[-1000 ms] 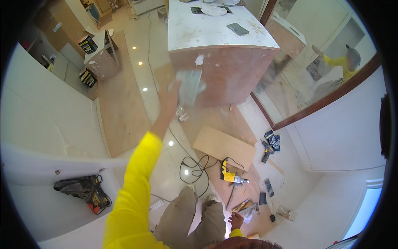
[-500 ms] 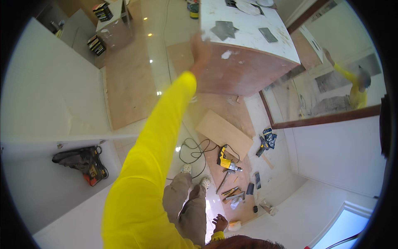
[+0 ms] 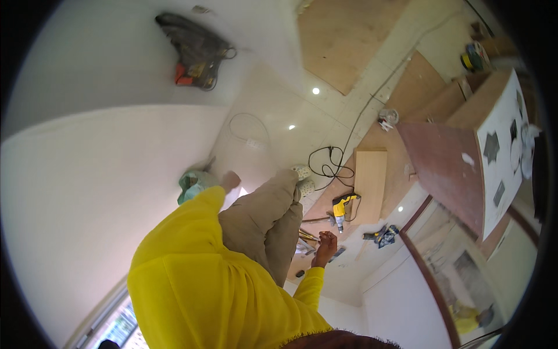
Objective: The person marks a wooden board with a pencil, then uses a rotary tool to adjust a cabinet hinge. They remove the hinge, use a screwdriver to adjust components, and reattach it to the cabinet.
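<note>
My left hand [image 3: 231,181] hangs low by my thigh, beside a green plastic bag [image 3: 190,185] against the white wall. It is blurred and its fingers do not show clearly, so I cannot tell whether it holds anything. My right hand [image 3: 326,245] is raised in front of the floor tools, its fingers loosely bent and apart with nothing visible in them. Beyond it, a yellow-and-black corded drill [image 3: 344,208] lies on the floor beside a pale wooden board [image 3: 370,181].
A black cable [image 3: 331,166] loops near my shoes. To the right stand a cabinet box [image 3: 442,160] with a white face and a framed mirror [image 3: 459,262]. A dark power tool [image 3: 197,52] lies at upper left. A second cordless tool [image 3: 381,235] lies near the mirror.
My view has turned left. My left arm, stretched toward the cabinet box before, has come down beside the green bag. My right hand appears higher in view, its fingers more bent.
</note>
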`<state>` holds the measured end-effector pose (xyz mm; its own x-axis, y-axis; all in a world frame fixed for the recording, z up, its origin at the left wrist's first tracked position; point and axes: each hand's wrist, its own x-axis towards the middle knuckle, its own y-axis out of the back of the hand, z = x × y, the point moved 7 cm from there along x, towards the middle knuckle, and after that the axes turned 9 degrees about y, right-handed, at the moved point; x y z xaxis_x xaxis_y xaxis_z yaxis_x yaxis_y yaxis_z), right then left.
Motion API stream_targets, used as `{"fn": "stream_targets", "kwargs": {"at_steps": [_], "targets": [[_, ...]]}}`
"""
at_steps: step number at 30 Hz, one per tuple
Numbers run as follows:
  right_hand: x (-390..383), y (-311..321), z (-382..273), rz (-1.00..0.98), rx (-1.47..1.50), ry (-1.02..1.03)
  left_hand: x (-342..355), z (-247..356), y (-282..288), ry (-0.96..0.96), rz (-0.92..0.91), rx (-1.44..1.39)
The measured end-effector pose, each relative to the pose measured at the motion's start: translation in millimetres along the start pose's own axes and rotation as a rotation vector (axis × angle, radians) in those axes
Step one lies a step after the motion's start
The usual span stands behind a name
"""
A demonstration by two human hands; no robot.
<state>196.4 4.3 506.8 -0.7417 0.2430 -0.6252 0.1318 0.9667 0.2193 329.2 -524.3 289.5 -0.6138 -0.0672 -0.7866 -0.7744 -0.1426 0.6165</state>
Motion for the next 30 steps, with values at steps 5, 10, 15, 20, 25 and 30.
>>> {"fn": "stream_targets", "kwargs": {"at_steps": [5, 10, 15, 20, 25, 30], "targets": [[33.6, -46.2, -51.4, -0.193, -0.208, 0.087, -35.2, -60.3, 46.7, 0.598, 0.257, -1.227], [35.3, -124.9, -105.0, -0.481, -0.290, 0.114, -74.3, -12.0, 143.4, 0.421, 0.310, -1.702], [27.1, -167.0, -94.4, -0.628, -0.377, 0.075, -112.7, 40.4, 112.3, 0.460, 0.270, -1.601], [46.6, -154.2, -30.0, -0.674, -0.539, -0.074, -134.4, 52.7, 64.7, 0.515, 0.230, -1.632], [76.9, -123.8, -23.6, -0.587, -0.659, 0.030, -119.1, 31.4, 65.6, 0.632, 0.176, -1.687], [104.4, -182.0, -114.6, -0.500, -0.464, 0.098, -92.8, 6.7, 110.8, 0.653, 0.271, -1.793]]}}
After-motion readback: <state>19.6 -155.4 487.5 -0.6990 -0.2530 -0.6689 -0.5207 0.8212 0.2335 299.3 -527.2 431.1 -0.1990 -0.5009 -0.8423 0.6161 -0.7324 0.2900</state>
